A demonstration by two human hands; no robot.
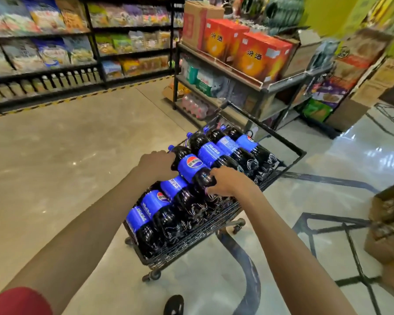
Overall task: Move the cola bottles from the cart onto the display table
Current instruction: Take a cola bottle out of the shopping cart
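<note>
The top cola bottle (192, 167) is gripped at each end by the curled left hand (156, 164) and right hand (228, 183), likely so it can be lifted off the cart (191, 243).

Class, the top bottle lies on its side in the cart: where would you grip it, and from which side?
From above, at both ends. The top bottle lies flat on other bottles, so its underside is blocked. The left hand takes the tapering shoulder, the right hand the base.
</note>
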